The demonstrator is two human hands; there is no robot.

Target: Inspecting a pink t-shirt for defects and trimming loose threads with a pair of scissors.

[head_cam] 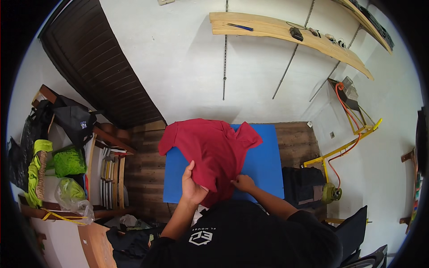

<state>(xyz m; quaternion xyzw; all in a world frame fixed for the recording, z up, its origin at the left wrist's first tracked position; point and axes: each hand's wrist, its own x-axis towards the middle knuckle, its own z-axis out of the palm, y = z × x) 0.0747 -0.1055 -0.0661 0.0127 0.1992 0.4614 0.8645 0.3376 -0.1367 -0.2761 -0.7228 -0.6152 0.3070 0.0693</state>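
Note:
A dark red short-sleeved shirt lies rumpled over a blue tabletop, its collar and sleeves towards the wall and its lower part bunched near my body. My left hand is under the left edge of the lower part, thumb up and apart, with cloth over its fingers; how firmly it grips cannot be told. At the right edge of the cloth, my right hand pinches the fabric between thumb and fingers.
A wooden wall shelf holds scissors and small items. Left of the table stands a rack with bags and clothes. A dark folded cloth lies to the right, beside a yellow metal frame with a red hose.

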